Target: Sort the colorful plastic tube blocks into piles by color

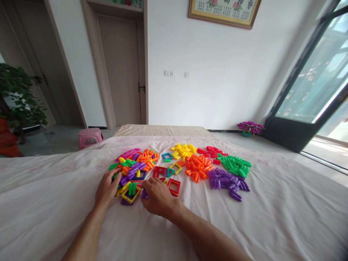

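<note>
At the left edge of a mixed heap of coloured plastic sticks (pixel 136 167) is my left hand (pixel 107 188). Its fingers are bent and apart, touching the heap beside a green piece. My right hand (pixel 157 195) is closed around a purple stick (pixel 144 194), which shows at its left side. Between the hands lies a yellow square frame (pixel 131 195) with green sticks (pixel 132 188) on it. A red square frame (pixel 174 187) is just right of my right hand, whose fingers hide part of the pieces behind.
Sorted piles lie to the right: yellow sticks (pixel 183 150), orange sticks (pixel 198 166), red sticks (pixel 213 151), green sticks (pixel 236 165) and purple sticks (pixel 227 180). Beyond my right hand are a blue square frame (pixel 166 156) and a teal triangle (pixel 170 172). A wrinkled pale cloth (pixel 272 217) covers the table.
</note>
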The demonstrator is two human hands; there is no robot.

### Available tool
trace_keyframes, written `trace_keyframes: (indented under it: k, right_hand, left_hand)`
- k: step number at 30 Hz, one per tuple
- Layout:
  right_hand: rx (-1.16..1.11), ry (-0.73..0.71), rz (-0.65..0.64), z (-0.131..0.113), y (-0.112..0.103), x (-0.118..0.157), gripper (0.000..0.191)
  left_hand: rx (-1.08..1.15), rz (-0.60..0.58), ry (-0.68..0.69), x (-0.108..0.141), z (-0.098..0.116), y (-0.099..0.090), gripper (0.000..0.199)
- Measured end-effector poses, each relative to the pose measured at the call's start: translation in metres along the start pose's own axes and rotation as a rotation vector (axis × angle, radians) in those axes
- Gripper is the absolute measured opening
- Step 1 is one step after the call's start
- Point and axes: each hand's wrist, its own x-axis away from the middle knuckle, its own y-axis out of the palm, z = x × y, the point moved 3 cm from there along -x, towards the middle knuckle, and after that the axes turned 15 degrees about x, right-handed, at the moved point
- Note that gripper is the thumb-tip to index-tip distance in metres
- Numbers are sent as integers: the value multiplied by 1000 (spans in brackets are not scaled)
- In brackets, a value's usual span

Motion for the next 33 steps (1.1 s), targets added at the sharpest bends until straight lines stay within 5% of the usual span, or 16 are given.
trace_keyframes:
  k: [8,14,18,22,30,33]
  right_hand:
    - [36,339,20,108,-63,-3,44]
    - [230,709,-91,204,-90,42,50]
    - [243,836,-170,237,-103,69,55]
    - [228,729,-110,210,-108,55,44]
    - [6,127,-77,59,-60,-12,23]
    - [-60,42,-54,23,-36,-26,29]
  left_hand:
    - [6,-19,-7,-2,-5,2,52]
    - [15,-18,5,-1,-4,2,51]
    - [17,11,28,0,-1,1,45]
    - [14,19,30,1,2,0,45]
    - [20,12,29,1,4,-1,46]
    - [19,7,15,1,5,0,48]
